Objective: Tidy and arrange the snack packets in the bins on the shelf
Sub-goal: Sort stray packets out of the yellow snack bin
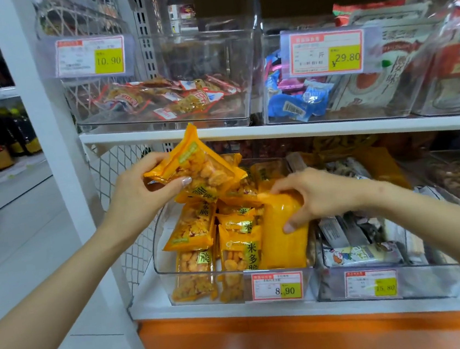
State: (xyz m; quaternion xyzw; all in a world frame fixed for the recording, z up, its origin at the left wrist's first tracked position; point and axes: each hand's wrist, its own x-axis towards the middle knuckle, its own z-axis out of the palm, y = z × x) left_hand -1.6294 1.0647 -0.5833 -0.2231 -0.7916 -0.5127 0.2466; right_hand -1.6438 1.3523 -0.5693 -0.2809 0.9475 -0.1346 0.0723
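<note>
Thumb & fingers of the left hand (139, 193) are pinching orange packets (199, 169) at centre-frame, the right hand (323, 195) is curling round an upright packet (283, 240) in the lower-centre clear bin (162, 268), so slotting them upright, labels fwd, is prob. looking best.

Glossy plastic packets (198, 168), clear bin (207, 287)

10.90 is printed on the yellow patch of the upper left price tag (90, 56), hung on a wire basket (76, 16). ¥29.80 and the character 斤 are shown on the upper right price tag (326, 52), fixed to a clear bin (337, 118). 8.90 is read on the lower left price tag (277, 286), on the front bin (159, 239) of orange packets (239, 255), which are marked 米多脆. 15.80 is given on the lower right price tag (371, 284). the small print on all four tags cannot be read.
</note>
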